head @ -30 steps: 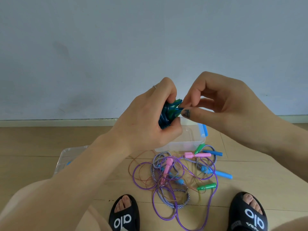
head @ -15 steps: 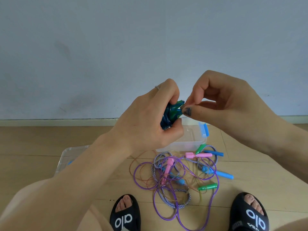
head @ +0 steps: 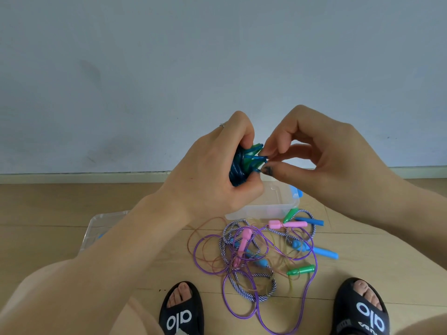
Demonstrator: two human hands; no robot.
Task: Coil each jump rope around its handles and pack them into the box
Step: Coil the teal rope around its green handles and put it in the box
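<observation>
Coiling the blue jump rope, mid-frame

My left hand grips the coiled blue jump rope; my right hand fingers pinch its loose end. Below sits the clear box, with tangled ropes on the floor, lower centre.

wall: ahead of me, plain pale blue-grey, matte, evenly lit by soft light, with a few faint dark scuffs on its lower left part. skirting board: a pale strip running along the wall's foot, meeting the floor. floor: light wood-look planks below me, thin seams running across and along, a small dark speck near my feet.
</observation>
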